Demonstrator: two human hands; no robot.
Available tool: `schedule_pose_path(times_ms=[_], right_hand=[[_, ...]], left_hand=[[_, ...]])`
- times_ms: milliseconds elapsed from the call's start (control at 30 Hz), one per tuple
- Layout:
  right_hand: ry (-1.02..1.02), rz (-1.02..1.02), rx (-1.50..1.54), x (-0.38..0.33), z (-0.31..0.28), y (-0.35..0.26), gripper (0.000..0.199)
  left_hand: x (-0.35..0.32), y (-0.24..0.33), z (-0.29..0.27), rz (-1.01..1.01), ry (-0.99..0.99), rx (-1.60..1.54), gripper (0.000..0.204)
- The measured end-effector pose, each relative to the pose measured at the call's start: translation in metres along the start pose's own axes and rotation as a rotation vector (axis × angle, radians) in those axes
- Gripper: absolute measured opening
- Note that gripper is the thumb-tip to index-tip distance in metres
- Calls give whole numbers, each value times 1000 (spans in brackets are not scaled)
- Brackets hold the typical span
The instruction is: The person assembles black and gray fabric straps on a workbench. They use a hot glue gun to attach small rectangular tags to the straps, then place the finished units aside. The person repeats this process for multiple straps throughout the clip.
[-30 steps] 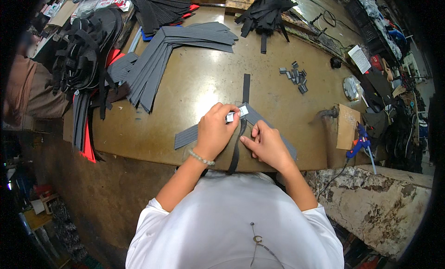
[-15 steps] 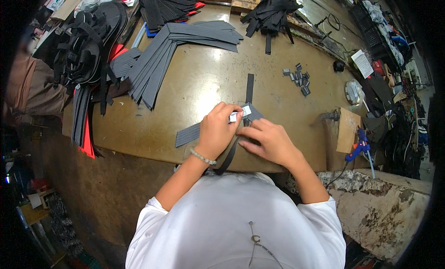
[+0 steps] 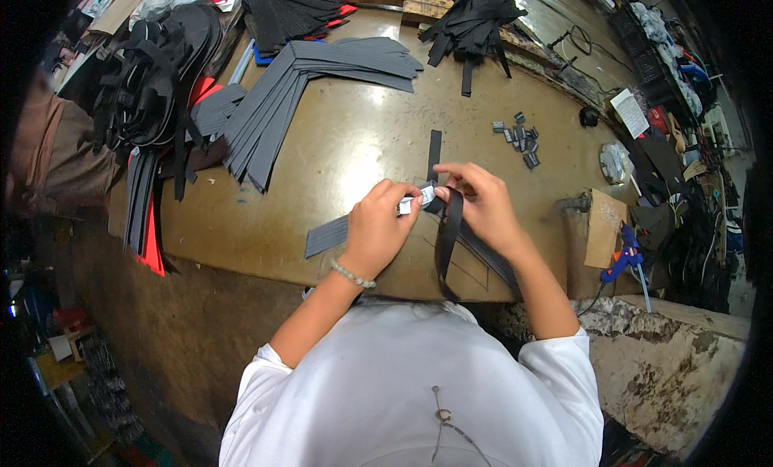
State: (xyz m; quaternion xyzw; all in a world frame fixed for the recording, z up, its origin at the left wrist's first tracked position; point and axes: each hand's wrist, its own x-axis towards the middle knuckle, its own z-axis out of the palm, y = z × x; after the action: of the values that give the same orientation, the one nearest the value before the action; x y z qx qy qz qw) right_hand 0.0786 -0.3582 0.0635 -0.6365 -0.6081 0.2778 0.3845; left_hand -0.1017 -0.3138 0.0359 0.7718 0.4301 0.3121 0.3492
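Note:
My left hand (image 3: 377, 229) is closed on a small white piece (image 3: 425, 196) at the middle of a bent grey strip. One arm of the grey strip (image 3: 325, 236) lies out to the left on the table, and its other arm runs under my right wrist. My right hand (image 3: 485, 208) pinches a black strap (image 3: 447, 262) beside the white piece, and the strap hangs in a loop toward the table's near edge. A straight black strap end (image 3: 435, 151) points away from me beyond the fingers. My fingertips hide where these parts meet.
Stacked grey bent strips (image 3: 282, 97) lie at the far left, near black sandals (image 3: 161, 88). Small dark clips (image 3: 519, 138) are scattered right of centre, with bundled black straps (image 3: 473, 24) beyond. A blue glue gun (image 3: 624, 258) rests by cardboard (image 3: 605, 225) at the right.
My right hand has moved up and outward, and it now holds the black strap raised in a loop. The strap's tail has swung to the right. My left hand has stayed in place.

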Motion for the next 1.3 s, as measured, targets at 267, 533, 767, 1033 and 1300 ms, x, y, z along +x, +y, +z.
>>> schedule_pose_path(times_ms=[267, 533, 767, 1033, 1300], right_hand=[[-153, 139, 272, 24, 6, 26, 12], [-8, -183, -56, 29, 12, 35, 8], [-270, 198, 40, 55, 0, 30, 24], [404, 5, 88, 17, 0, 11, 34], [86, -339, -663, -67, 49, 6, 42]], left_hand=[[0, 0, -2, -9, -10, -1, 10], [-4, 7, 4, 50, -4, 240, 26], [-5, 21, 4, 64, -103, 397, 27], [-6, 24, 4, 92, -157, 484, 32], [-1, 18, -9, 78, -162, 281, 30]])
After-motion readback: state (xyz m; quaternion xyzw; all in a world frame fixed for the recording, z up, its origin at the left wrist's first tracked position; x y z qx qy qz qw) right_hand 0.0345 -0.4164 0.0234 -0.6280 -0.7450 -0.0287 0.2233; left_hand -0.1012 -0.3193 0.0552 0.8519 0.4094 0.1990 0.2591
